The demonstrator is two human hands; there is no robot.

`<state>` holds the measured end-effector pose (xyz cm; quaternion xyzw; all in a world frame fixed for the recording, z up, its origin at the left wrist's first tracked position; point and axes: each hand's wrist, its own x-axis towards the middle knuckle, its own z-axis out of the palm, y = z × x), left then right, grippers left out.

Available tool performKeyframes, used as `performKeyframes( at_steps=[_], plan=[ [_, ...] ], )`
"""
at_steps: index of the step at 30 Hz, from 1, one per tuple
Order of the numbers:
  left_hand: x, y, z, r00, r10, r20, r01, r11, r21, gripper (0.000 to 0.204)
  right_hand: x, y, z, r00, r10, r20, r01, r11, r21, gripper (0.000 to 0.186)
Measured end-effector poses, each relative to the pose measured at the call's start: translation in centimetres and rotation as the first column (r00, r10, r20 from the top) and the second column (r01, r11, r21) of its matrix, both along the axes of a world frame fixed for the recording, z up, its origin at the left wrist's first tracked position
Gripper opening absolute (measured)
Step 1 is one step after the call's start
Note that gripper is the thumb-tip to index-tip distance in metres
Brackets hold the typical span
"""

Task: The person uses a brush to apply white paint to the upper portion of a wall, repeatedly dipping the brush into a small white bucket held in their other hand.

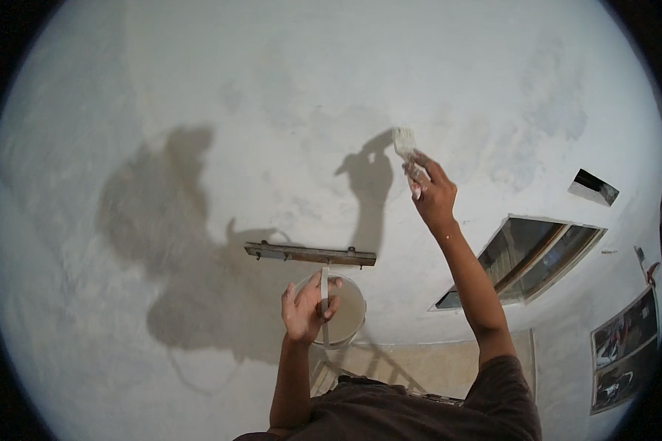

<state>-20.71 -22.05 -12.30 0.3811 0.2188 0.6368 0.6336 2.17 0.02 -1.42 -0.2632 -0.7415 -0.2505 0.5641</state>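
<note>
My right hand (432, 187) is raised to the white wall (287, 88), closed on a paint-smeared brush (404, 143) whose bristles are at the wall surface, beside the shadow of my arm. My left hand (307, 312) is lower, its fingers curled at the pale strap handle (324, 294) across a white bucket (349, 316). The bucket holds something pale, partly hidden by that hand. Just above the bucket, a narrow wooden rail (309, 254) with small hooks is fixed to the wall.
At the right are a framed window (537, 253), a small dark opening (596, 187) and a lower framed pane (625, 331). Below me, part of a ladder (331, 378) shows beside my body, over a beige surface (456, 360). Large shadows fall on the wall at left.
</note>
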Motion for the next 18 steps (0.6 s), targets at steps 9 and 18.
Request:
performKeyframes(
  at_steps=[9, 18],
  plan=[
    [-0.2, -0.9, 0.5, 0.994, 0.051, -0.098, -0.055, 0.998, -0.038, 0.103, 0.6, -0.7, -11.9, 0.976, 0.029, 0.214, 0.066, 0.902, -0.426, 0.033],
    [-0.6, -0.6, -0.3, 0.998, 0.047, -0.045, -0.048, 0.999, -0.018, 0.1, 0.6, -0.8, 1.0, 0.999, -0.032, -0.029, 0.033, 0.999, 0.023, 0.033]
  ],
)
